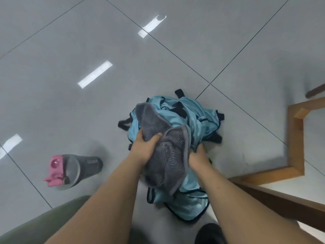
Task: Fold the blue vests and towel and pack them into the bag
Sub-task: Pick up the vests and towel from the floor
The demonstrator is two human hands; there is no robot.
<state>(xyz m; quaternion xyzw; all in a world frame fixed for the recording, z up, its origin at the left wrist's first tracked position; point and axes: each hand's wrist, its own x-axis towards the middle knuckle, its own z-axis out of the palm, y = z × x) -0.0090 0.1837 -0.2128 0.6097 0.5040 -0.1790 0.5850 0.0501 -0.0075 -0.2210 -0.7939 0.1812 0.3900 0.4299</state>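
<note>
Tiled floor (70, 50); grey towel (167, 155) hides fingers of right hand (198, 156).

Both bare forearms extend forward and down, converging. Left hand (145, 149) grips the towel (165, 162), fingers curled round a fold. Right hand (198, 158) grips the towel's opposite edge, fingertips hidden in cloth.

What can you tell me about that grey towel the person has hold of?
The grey towel looks like soft, ribbed cloth with fine dark stripes and a plain hemmed border. It is unfolded and crumpled, draped over the heap of blue vests on the tiled floor. The left hand pinches a bunched fold near its middle, and the right hand grips its right hem. Its lower end trails toward the person.
</note>
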